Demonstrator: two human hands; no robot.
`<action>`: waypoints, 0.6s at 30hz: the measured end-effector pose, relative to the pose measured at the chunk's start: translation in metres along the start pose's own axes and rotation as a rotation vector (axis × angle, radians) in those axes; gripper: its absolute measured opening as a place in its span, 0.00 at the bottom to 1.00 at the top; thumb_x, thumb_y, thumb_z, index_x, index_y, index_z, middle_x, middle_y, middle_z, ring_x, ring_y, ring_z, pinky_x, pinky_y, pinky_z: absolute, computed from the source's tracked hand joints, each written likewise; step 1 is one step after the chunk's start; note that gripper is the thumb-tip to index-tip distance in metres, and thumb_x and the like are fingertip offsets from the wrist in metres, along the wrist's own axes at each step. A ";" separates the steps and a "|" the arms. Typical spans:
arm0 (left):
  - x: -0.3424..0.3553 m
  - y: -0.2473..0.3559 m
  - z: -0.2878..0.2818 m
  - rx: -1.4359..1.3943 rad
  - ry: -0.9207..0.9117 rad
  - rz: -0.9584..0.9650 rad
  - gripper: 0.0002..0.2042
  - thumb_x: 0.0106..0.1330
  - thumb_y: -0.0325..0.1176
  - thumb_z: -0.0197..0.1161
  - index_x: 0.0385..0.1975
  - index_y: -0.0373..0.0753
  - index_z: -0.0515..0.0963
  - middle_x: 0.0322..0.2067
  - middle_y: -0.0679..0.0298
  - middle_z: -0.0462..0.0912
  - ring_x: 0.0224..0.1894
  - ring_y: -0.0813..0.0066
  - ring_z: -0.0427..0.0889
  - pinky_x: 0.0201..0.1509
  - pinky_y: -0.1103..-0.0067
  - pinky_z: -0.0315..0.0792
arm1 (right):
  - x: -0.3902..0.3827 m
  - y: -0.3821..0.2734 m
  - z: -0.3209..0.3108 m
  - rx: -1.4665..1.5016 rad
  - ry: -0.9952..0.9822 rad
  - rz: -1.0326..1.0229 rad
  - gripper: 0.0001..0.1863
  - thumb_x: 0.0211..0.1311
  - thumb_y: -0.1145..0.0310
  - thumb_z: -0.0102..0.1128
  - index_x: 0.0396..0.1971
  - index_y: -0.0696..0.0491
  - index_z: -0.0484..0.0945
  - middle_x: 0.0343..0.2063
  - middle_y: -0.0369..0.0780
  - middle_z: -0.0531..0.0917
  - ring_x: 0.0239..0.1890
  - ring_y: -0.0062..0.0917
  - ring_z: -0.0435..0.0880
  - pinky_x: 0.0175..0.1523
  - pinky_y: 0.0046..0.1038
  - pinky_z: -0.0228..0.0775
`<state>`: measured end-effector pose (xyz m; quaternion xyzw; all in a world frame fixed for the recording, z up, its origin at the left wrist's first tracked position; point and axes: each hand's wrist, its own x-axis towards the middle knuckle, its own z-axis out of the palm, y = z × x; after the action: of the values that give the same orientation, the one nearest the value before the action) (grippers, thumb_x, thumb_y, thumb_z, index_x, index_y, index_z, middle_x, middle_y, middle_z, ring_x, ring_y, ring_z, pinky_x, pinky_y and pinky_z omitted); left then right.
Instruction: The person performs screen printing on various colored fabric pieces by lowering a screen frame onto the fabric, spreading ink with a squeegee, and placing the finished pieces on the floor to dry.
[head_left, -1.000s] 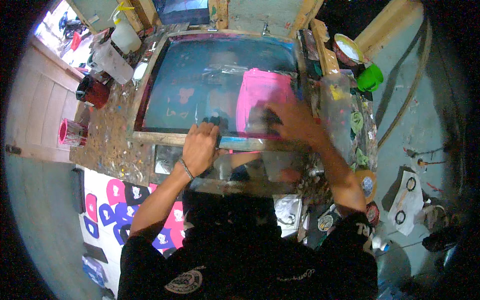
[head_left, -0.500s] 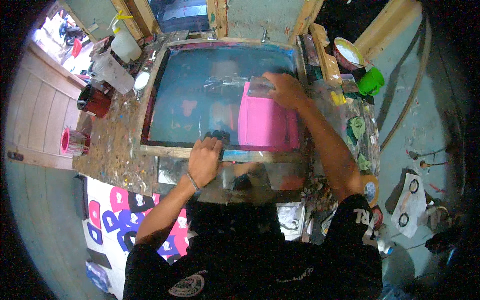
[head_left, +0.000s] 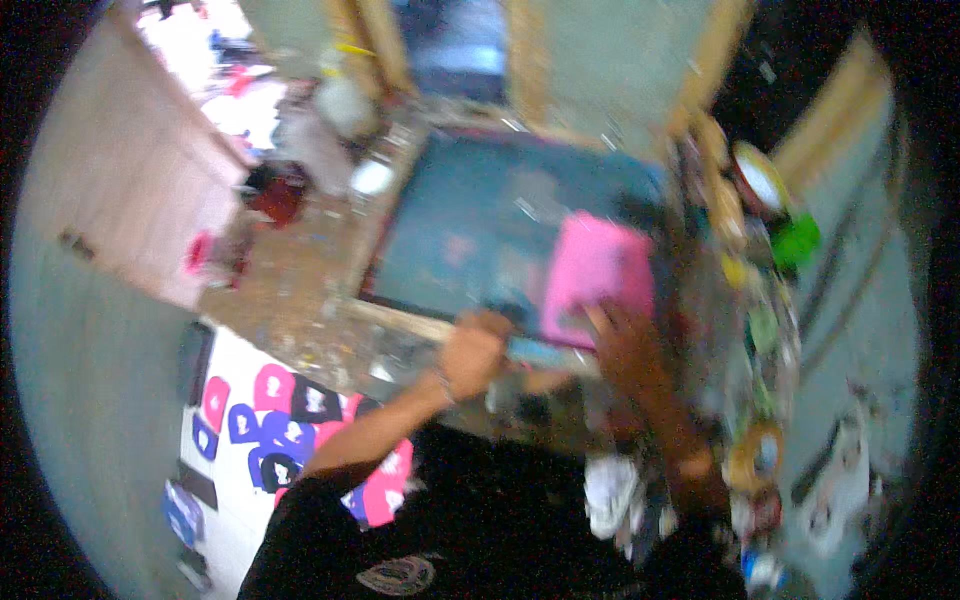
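The blurred head view shows a screen-printing screen [head_left: 445, 210] in a wooden frame on a stained bench [head_left: 305, 300], with a patch of pink ink [head_left: 590, 255] on the right part of its mesh. My left hand [head_left: 475, 355] is closed on the frame's front edge, beside a small dark object that I cannot make out. My right hand [head_left: 630, 350] is closed on a greyish squeegee [head_left: 578, 318] at the lower end of the pink patch; the squeegee is partly hidden by my fingers and smeared by motion.
Pink, blue and black printed pieces [head_left: 290, 435] lie on a white surface at lower left. A spray bottle [head_left: 345, 105], red-brown container [head_left: 285, 195] and pink cup [head_left: 200, 255] stand left of the screen. A bowl [head_left: 760, 180] and green cup [head_left: 795, 240] are at its right.
My right hand swept the squeegee up to the pink patch's far end, then down to its near end. The view has swung, shifting the scene right and tilting it, and is now blurred.
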<state>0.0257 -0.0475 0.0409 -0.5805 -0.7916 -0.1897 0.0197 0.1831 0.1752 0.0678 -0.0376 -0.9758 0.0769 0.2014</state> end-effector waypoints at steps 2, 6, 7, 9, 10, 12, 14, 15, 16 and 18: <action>-0.003 -0.002 0.009 -0.012 0.048 0.100 0.19 0.51 0.42 0.71 0.34 0.32 0.79 0.36 0.47 0.82 0.43 0.45 0.81 0.51 0.58 0.73 | -0.034 -0.005 0.002 0.007 -0.017 0.016 0.28 0.54 0.73 0.61 0.58 0.52 0.74 0.47 0.48 0.81 0.50 0.45 0.80 0.56 0.45 0.71; 0.015 -0.004 0.003 0.160 -0.081 0.095 0.22 0.51 0.45 0.72 0.39 0.34 0.79 0.40 0.52 0.82 0.49 0.53 0.81 0.55 0.65 0.73 | -0.054 0.006 0.017 -0.055 -0.133 0.070 0.31 0.52 0.66 0.64 0.60 0.53 0.73 0.49 0.49 0.80 0.51 0.49 0.79 0.57 0.49 0.69; 0.017 0.000 -0.014 0.088 -0.113 0.085 0.23 0.50 0.46 0.72 0.39 0.34 0.79 0.40 0.52 0.82 0.50 0.53 0.81 0.55 0.64 0.73 | -0.056 0.004 0.018 -0.068 -0.042 0.027 0.31 0.51 0.63 0.65 0.59 0.53 0.73 0.49 0.49 0.79 0.50 0.50 0.79 0.57 0.51 0.69; 0.029 0.004 -0.038 0.024 -0.047 0.106 0.25 0.50 0.51 0.73 0.39 0.35 0.79 0.41 0.52 0.82 0.51 0.55 0.81 0.51 0.62 0.75 | -0.040 -0.017 -0.004 -0.076 0.056 -0.014 0.32 0.50 0.60 0.66 0.57 0.53 0.74 0.49 0.49 0.79 0.49 0.50 0.78 0.56 0.53 0.68; 0.043 0.012 -0.064 0.007 -0.169 0.048 0.27 0.50 0.52 0.73 0.40 0.36 0.79 0.41 0.52 0.82 0.51 0.54 0.81 0.50 0.62 0.75 | -0.021 -0.049 -0.030 -0.195 0.218 0.109 0.30 0.51 0.58 0.67 0.55 0.53 0.74 0.48 0.49 0.80 0.50 0.51 0.78 0.55 0.54 0.67; 0.067 0.019 -0.125 -0.058 -0.261 -0.022 0.28 0.48 0.52 0.75 0.41 0.36 0.79 0.40 0.52 0.82 0.48 0.51 0.82 0.47 0.60 0.75 | 0.016 -0.055 -0.079 -0.252 0.191 0.263 0.27 0.52 0.54 0.67 0.50 0.54 0.76 0.45 0.49 0.81 0.49 0.50 0.79 0.54 0.55 0.67; 0.087 0.019 -0.165 0.028 0.130 0.151 0.26 0.49 0.50 0.75 0.41 0.38 0.79 0.37 0.53 0.82 0.43 0.51 0.81 0.44 0.61 0.74 | 0.049 -0.016 -0.113 -0.242 0.157 0.246 0.24 0.55 0.51 0.66 0.44 0.54 0.79 0.42 0.50 0.82 0.46 0.50 0.80 0.52 0.53 0.68; 0.095 0.019 -0.172 0.141 0.489 0.328 0.24 0.51 0.50 0.75 0.41 0.39 0.80 0.35 0.52 0.82 0.40 0.53 0.81 0.44 0.61 0.72 | 0.064 -0.001 -0.125 -0.297 0.293 0.198 0.23 0.57 0.49 0.65 0.42 0.54 0.80 0.40 0.50 0.83 0.45 0.50 0.80 0.52 0.51 0.68; 0.095 0.021 -0.164 0.135 0.483 0.321 0.24 0.51 0.50 0.75 0.41 0.39 0.80 0.35 0.52 0.82 0.40 0.53 0.81 0.44 0.61 0.72 | 0.089 0.004 -0.150 -0.177 0.216 0.178 0.23 0.59 0.48 0.63 0.40 0.54 0.81 0.37 0.51 0.83 0.43 0.51 0.80 0.50 0.50 0.69; 0.099 0.029 -0.128 -0.171 0.902 0.336 0.19 0.57 0.45 0.72 0.41 0.39 0.80 0.36 0.54 0.81 0.38 0.54 0.79 0.44 0.63 0.70 | 0.126 0.011 -0.190 -0.061 0.156 0.153 0.23 0.61 0.47 0.62 0.38 0.55 0.81 0.35 0.52 0.83 0.40 0.51 0.79 0.48 0.48 0.69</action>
<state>-0.0034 0.0086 0.1921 -0.5597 -0.5809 -0.4809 0.3435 0.1441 0.2247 0.2873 -0.1238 -0.9533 0.0590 0.2689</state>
